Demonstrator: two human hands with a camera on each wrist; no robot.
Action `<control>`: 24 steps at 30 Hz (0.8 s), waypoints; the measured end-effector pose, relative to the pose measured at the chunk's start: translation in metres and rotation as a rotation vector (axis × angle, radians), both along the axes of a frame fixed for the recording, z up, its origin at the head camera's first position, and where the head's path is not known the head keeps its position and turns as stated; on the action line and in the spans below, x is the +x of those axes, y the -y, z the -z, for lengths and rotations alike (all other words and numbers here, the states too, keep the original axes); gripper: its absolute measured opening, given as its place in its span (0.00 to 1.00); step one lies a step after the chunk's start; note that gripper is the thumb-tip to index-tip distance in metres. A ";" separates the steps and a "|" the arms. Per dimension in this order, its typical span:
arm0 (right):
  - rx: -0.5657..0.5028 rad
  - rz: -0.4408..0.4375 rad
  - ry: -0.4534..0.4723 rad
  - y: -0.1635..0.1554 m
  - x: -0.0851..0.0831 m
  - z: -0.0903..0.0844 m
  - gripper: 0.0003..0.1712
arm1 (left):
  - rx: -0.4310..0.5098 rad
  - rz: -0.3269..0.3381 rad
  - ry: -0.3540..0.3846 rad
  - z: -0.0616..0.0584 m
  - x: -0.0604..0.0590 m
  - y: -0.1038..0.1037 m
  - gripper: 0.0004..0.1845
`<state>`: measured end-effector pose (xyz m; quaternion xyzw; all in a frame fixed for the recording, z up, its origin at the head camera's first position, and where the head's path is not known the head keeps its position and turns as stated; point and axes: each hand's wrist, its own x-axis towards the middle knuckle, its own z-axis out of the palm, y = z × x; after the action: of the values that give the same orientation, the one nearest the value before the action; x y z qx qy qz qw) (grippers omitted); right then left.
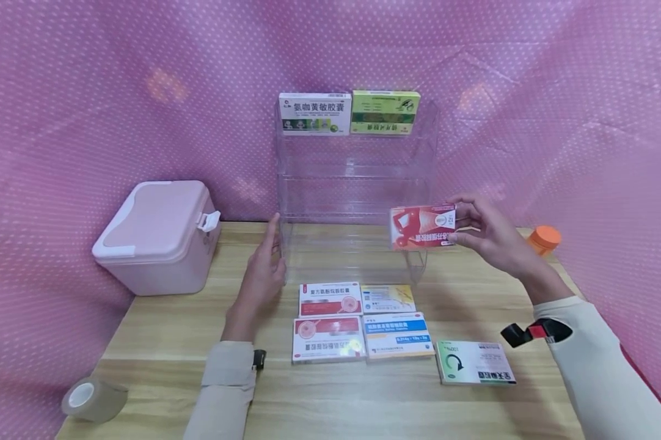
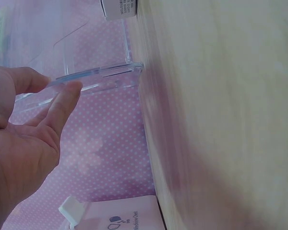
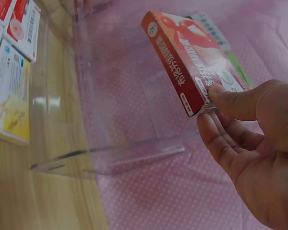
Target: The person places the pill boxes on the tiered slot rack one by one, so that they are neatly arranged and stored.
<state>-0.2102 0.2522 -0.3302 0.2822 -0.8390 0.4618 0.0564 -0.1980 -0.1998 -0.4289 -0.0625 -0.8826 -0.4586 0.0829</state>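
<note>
My right hand (image 1: 495, 235) pinches one end of a red and white medicine box (image 1: 421, 227), holding it up in front of the right side of a clear plastic rack (image 1: 358, 201). The right wrist view shows the thumb on the box's face (image 3: 201, 57) and the fingers behind its end. My left hand (image 1: 261, 275) is at the rack's left side. Over in the left wrist view, its thumb and a finger grip the edge of the side panel (image 2: 101, 72). On the rack's top tier stand a white box (image 1: 315, 114) and a yellow-green box (image 1: 385, 112) side by side.
Several medicine boxes lie flat before the rack, among them a red and white one (image 1: 327, 339) and a blue and white one (image 1: 398, 336). A green-white box (image 1: 476, 362) lies farther right. A pink medicine chest (image 1: 157, 238), tape roll (image 1: 94, 400) and orange-capped bottle (image 1: 545, 239) stand around.
</note>
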 end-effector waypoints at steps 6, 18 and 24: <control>-0.008 0.011 -0.028 0.018 -0.017 -0.015 0.36 | -0.020 -0.006 0.005 -0.002 0.001 -0.003 0.57; -0.055 0.145 -0.090 0.065 -0.075 -0.057 0.36 | -0.021 -0.003 -0.019 0.003 -0.004 0.000 0.57; -0.022 0.204 -0.105 0.084 -0.093 -0.071 0.35 | -0.032 -0.013 -0.020 0.002 -0.002 -0.001 0.58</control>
<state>-0.3028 0.1684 -0.2597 0.2182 -0.8542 0.4476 0.1500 -0.2005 -0.1990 -0.4306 -0.0626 -0.8893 -0.4432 0.0940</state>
